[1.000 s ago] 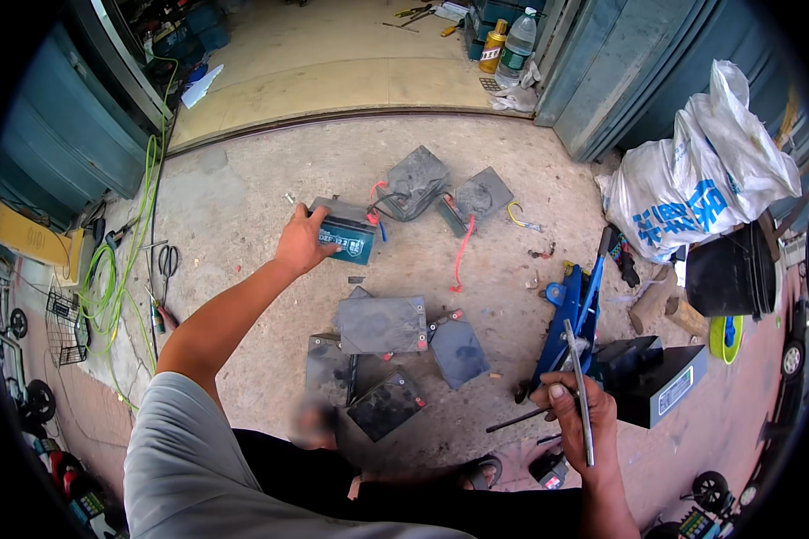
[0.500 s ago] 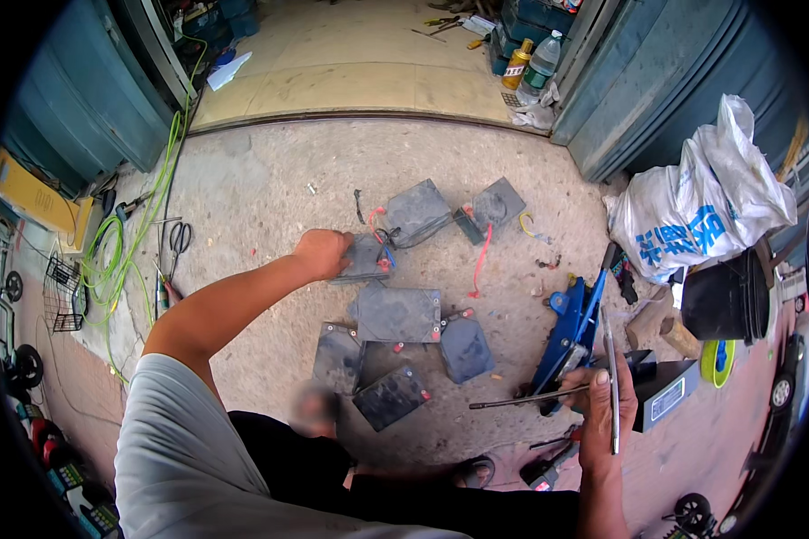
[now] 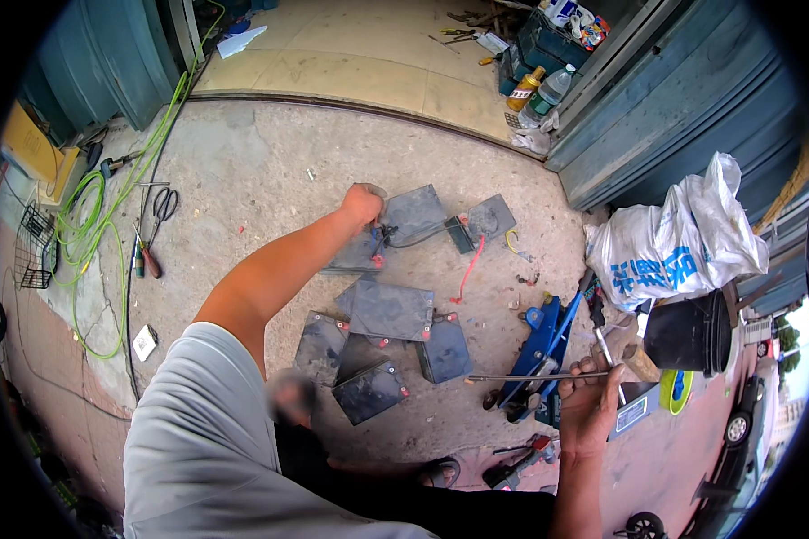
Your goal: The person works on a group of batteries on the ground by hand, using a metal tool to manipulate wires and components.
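Observation:
Several dark box-shaped batteries with red terminals lie on the concrete. My left hand (image 3: 365, 204) reaches to the left edge of a far battery (image 3: 413, 213), above another battery (image 3: 354, 253) with red and blue leads. Its fingers are closed and partly hidden; what they grip cannot be made out. A black cable runs to the far right battery (image 3: 490, 218), where a red wire (image 3: 468, 269) trails off. Nearer me is a group of batteries, including a wide one (image 3: 391, 312). At the right, my right hand (image 3: 590, 404) is closed on a T-handle wrench (image 3: 521, 377), its rod pointing left.
A blue metal jack (image 3: 539, 337) stands beyond my right hand, near a black bucket (image 3: 689, 334) and a white woven sack (image 3: 665, 238). Green hose (image 3: 90, 216), scissors (image 3: 164, 205) and screwdrivers (image 3: 150, 261) lie at the left. A doorway sill (image 3: 351, 106) crosses the far side.
My left hand has moved from the small battery with leads to the farther battery's left edge. The wrench has turned a little in my right hand, and the whole view has tilted.

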